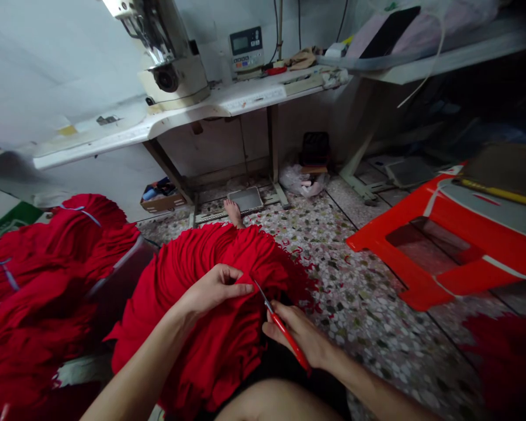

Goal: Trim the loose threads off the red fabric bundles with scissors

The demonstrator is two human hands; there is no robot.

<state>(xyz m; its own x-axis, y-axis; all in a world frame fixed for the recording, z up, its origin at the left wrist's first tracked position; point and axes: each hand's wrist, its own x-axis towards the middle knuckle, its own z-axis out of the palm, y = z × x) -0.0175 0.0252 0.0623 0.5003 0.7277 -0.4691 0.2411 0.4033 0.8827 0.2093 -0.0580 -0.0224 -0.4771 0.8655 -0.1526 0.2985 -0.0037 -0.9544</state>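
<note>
A large heap of red fabric pieces point(193, 263) lies across my lap. My left hand point(219, 285) pinches an edge of the red fabric between thumb and fingers near the heap's right side. In my right hand point(296, 330) is a pair of scissors with red handles point(284, 336), its blades pointing up and left toward the fabric just right of my left fingertips. Whether the blades touch the fabric I cannot tell.
Bundles of red fabric point(48, 257) tied with pale strips stand at the left. Ahead is a white table point(241, 105) with a sewing machine point(175, 76) and a control panel point(246, 49). An orange stool point(377, 234) stands right. Red scraps lie on the speckled floor point(355, 316).
</note>
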